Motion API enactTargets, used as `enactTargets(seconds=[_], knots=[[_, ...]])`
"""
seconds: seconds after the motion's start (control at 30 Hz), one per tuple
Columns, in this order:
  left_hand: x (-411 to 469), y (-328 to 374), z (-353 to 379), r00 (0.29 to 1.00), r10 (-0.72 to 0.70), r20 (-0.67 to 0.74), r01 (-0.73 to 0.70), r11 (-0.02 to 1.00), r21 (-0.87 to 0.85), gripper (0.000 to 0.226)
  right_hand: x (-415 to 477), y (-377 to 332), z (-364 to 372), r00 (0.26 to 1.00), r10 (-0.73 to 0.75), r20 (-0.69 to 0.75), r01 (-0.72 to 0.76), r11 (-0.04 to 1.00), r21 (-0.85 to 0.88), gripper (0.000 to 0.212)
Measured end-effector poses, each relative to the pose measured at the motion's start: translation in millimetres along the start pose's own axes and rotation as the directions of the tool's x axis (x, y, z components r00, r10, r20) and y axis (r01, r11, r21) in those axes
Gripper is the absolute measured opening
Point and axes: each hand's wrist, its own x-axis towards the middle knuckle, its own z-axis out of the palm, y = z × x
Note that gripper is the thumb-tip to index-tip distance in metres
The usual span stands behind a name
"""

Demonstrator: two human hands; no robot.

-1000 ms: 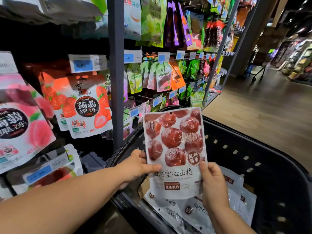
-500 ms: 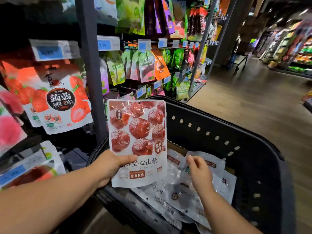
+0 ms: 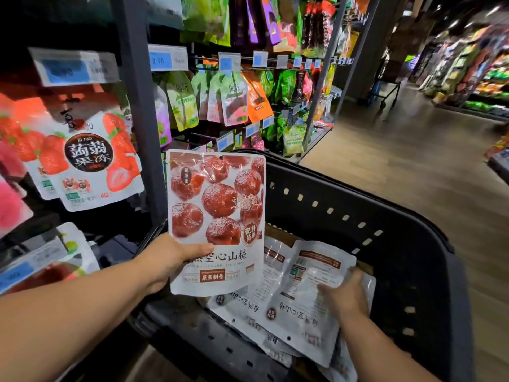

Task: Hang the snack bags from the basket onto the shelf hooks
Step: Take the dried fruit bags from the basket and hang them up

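- Red-printed hawthorn snack bag stood upright in the left hand, hang hole uppermost, probably kept ready for hanging; the thumb pressed across its front, the fingers hidden behind.
- Down in the black basket, the right hand curled its fingers over the edge of another bag lying among the rest, though blur hid the finer grip.

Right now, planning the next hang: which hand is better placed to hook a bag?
Left. The left hand holds a hawthorn bag upright beside the shelf, hang hole on top; the right hand is down in the basket on another bag.
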Motion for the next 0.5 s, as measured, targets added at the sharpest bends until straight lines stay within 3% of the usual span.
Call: enactTargets(seconds=[0.13,0.3,0.5], knots=[[0,2,-1,1.0,0.001,0.002,-0.001,1.0,0.011,0.031,-8,-10,4,0.988,-0.133,0.081,0.128,0.99,0.055,0.063],[1,1,-3,1.0,-0.015,-0.019,0.015,1.0,0.02,0.031,-17,-28,3,0.968,-0.223,0.112,0.21,0.97,0.119,0.027],[0,8,-3,0.999,0.035,-0.018,-0.035,0.999,0.028,0.031,-29,-46,0,0.922,-0.329,0.204,0.306,0.942,0.138,0.02]])
